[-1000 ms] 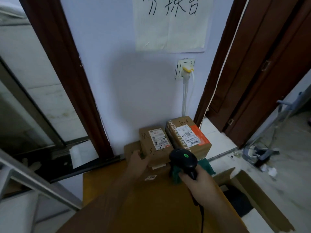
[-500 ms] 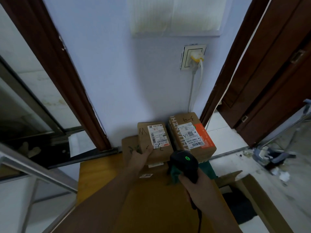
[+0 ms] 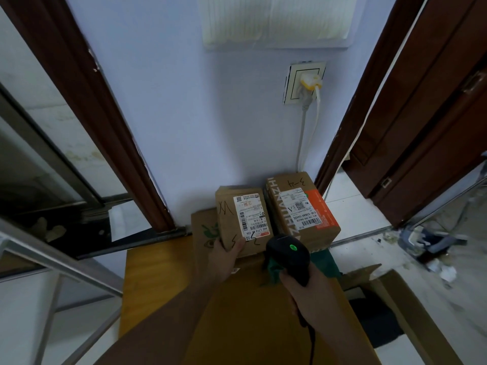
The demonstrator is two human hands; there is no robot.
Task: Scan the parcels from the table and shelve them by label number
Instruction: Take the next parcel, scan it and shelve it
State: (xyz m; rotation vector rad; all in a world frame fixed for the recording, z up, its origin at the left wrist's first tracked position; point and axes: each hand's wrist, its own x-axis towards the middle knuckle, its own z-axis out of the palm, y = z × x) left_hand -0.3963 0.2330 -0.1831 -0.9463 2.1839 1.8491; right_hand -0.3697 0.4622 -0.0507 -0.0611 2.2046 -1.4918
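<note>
Two brown parcels stand side by side against the wall at the far end of the wooden table [image 3: 147,280]. The left parcel [image 3: 229,219] carries a white label and black pen marks; my left hand [image 3: 226,255] grips its near left corner, thumb on top. The right parcel [image 3: 297,206] has a white label, an orange patch and "3-4" written on it. My right hand [image 3: 303,288] holds a black barcode scanner [image 3: 288,255] with a green light, its head just in front of the two parcels. Both rest on a large flat carton [image 3: 203,238].
A wall socket [image 3: 303,83] with a white cable sits above the parcels. Dark wooden door frames flank the wall. An open cardboard box [image 3: 395,312] stands on the floor at the right. A metal frame [image 3: 52,256] runs along the left.
The view has moved closer and tilted down. My left hand slid from the left parcel's side to its near corner, thumb now over the top. The scanner stays in front of the parcels.
</note>
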